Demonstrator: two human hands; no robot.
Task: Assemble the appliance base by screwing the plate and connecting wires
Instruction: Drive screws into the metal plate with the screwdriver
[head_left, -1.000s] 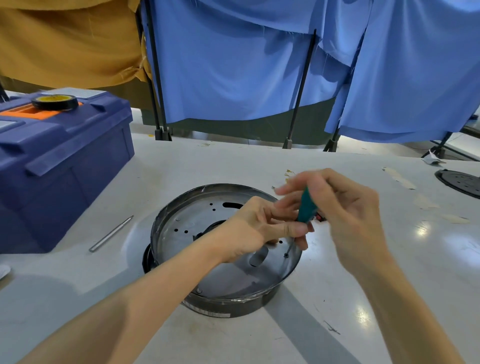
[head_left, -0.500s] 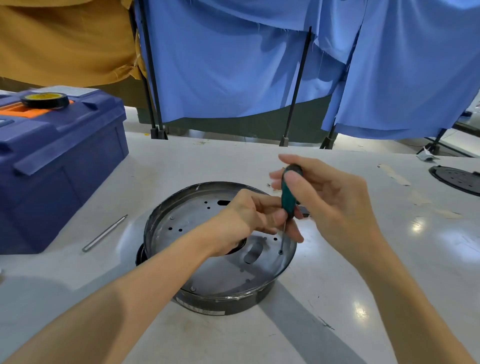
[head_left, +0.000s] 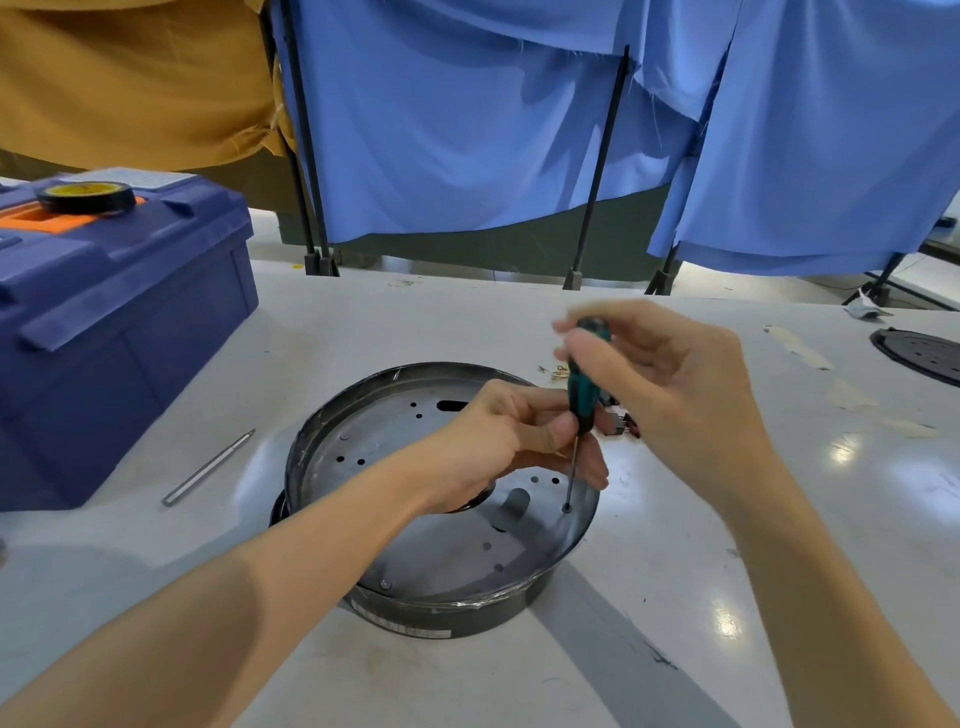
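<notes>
Inspection at the moment of driving. The right hand (head_left: 675, 395) grips the green-and-black handle of the screwdriver (head_left: 582, 384), fingers curled round it. The left hand (head_left: 493, 441) pinches the tool lower down, where handle meets shaft, steadying it.

The tool's long axis stands near upright, with the handle leaning slightly right of the tip. The tip lies directly below both grips, set in a hole on the near-right sector of the metal plate (head_left: 363, 452). The left hand is the nearer to that hole. Whether a screw sits under the tip cannot be told.

The plate lies flat inside the round appliance base (head_left: 452, 621), which rests on the white table (head_left: 675, 649).

Count:
- Screwdriver, plate and base: one each.
- Seated screw heads visible on the plate: two, by judgement.
- Wire ends (head_left: 623, 423): one cluster, just beyond the base and not connected.
- Loose steel rod (head_left: 208, 467): one, left of the base.
- Blue toolbox (head_left: 119, 332): one, bearing one tape roll (head_left: 85, 197)
</notes>
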